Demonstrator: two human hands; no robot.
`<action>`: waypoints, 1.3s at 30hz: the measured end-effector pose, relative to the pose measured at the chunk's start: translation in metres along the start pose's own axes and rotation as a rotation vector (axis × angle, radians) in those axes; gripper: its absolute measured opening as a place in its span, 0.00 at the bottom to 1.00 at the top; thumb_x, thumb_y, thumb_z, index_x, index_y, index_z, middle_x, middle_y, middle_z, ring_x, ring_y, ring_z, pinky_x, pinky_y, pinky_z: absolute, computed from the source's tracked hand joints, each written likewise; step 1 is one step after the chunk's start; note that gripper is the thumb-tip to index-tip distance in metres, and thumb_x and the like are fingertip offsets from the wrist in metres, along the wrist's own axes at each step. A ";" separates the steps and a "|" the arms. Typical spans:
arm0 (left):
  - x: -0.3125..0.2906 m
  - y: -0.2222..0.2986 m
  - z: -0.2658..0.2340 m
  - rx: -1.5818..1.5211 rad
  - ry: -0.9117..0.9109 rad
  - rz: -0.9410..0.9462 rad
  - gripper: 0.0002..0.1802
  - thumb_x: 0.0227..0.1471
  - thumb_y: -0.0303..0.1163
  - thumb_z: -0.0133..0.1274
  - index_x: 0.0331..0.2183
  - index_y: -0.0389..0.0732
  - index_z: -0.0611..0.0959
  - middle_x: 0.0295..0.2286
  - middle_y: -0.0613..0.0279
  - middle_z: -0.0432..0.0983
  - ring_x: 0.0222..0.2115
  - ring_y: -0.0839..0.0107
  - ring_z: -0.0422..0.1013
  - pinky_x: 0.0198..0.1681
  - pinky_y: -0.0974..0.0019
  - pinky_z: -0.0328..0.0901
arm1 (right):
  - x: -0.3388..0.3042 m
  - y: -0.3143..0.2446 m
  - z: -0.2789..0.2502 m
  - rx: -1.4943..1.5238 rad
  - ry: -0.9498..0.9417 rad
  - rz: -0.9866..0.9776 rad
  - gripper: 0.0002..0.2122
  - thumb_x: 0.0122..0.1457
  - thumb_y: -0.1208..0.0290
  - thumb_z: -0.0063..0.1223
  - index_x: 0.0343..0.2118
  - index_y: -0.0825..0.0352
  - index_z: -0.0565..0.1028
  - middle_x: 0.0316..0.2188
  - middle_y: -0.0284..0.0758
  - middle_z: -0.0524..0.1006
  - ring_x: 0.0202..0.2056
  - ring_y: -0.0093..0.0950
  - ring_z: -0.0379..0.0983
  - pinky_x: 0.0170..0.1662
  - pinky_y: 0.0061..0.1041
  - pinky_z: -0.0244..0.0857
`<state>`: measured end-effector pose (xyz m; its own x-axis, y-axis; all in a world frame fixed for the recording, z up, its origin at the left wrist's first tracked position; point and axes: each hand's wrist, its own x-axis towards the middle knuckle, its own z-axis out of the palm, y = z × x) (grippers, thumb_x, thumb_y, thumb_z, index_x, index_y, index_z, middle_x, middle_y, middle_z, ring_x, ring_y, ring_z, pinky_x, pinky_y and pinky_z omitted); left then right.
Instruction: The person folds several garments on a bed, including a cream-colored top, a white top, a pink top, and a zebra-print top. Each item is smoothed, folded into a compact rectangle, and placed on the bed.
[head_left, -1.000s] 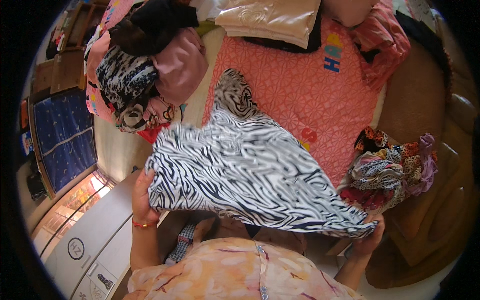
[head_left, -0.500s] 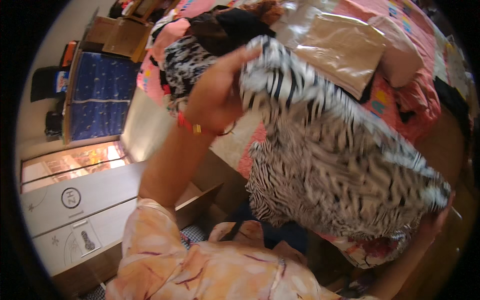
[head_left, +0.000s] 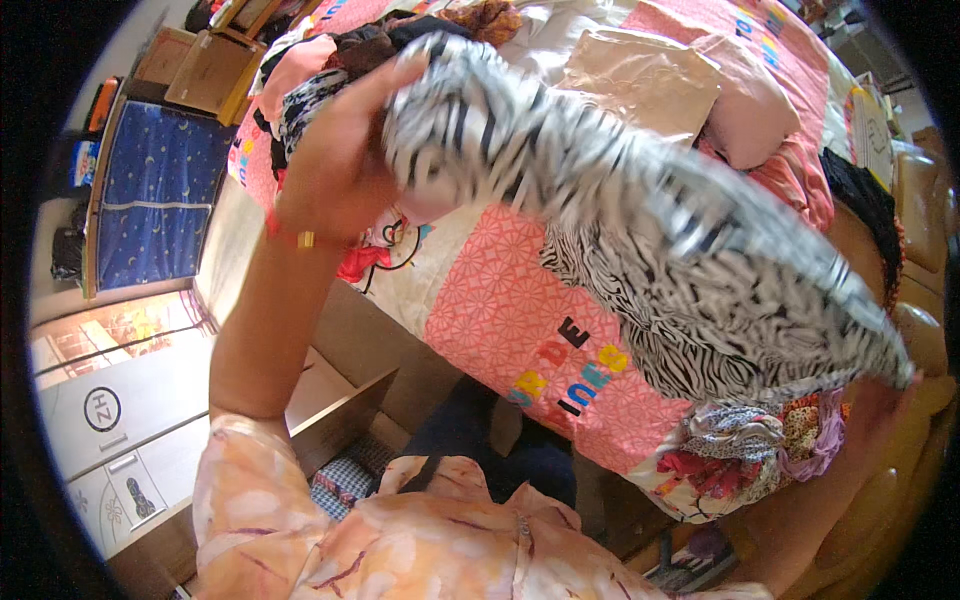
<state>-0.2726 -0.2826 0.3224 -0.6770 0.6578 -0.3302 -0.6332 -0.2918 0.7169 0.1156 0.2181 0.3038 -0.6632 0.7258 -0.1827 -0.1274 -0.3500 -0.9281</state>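
Since a moment ago the left hand (head_left: pixel 335 165) has swung higher, its fingers pinching one corner of the zebra-print cloth (head_left: pixel 640 250). The right hand (head_left: pixel 880 400), mostly hidden behind the opposite corner, grips it above the pink bedspread (head_left: pixel 500 310).

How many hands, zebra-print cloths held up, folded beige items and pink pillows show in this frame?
Hands: 2, left hand and right hand
Zebra-print cloth held up: 1
Folded beige item: 1
Pink pillow: 1
Total: 5
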 end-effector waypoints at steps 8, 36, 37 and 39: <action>-0.170 -0.103 -0.074 0.067 0.483 -0.249 0.21 0.55 0.28 0.47 0.50 0.32 0.68 0.43 0.57 0.73 0.41 0.71 0.72 0.47 0.66 0.67 | -0.225 0.154 0.007 -0.314 0.085 0.535 0.09 0.57 0.70 0.47 0.21 0.65 0.70 0.20 0.27 0.66 0.24 0.17 0.61 0.30 0.19 0.56; 0.070 -0.239 -0.157 1.619 0.195 0.319 0.24 0.42 0.31 0.53 0.45 0.37 0.74 0.38 0.46 0.72 0.41 0.51 0.68 0.43 0.58 0.64 | -0.093 0.333 0.076 -1.285 -0.287 -0.041 0.08 0.52 0.73 0.53 0.35 0.67 0.74 0.31 0.41 0.75 0.32 0.35 0.73 0.36 0.30 0.65; 0.086 -0.242 -0.161 1.642 0.110 0.200 0.22 0.42 0.30 0.53 0.43 0.37 0.75 0.37 0.46 0.73 0.41 0.51 0.69 0.43 0.58 0.64 | -0.085 0.330 0.067 -1.221 -0.228 -0.067 0.08 0.52 0.74 0.52 0.35 0.67 0.75 0.31 0.40 0.75 0.33 0.35 0.73 0.37 0.31 0.65; 0.103 -0.240 -0.163 1.637 0.079 0.111 0.20 0.41 0.29 0.52 0.40 0.37 0.78 0.35 0.46 0.74 0.39 0.52 0.70 0.43 0.59 0.65 | -0.061 0.304 0.059 -1.174 -0.044 -0.166 0.07 0.51 0.76 0.52 0.34 0.67 0.76 0.31 0.39 0.75 0.34 0.32 0.73 0.38 0.29 0.65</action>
<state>-0.2518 -0.2578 0.0168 -0.7379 0.6353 -0.2278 0.4294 0.7022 0.5679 0.0741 0.0323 0.0524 -0.7299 0.6823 -0.0415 0.5252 0.5209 -0.6729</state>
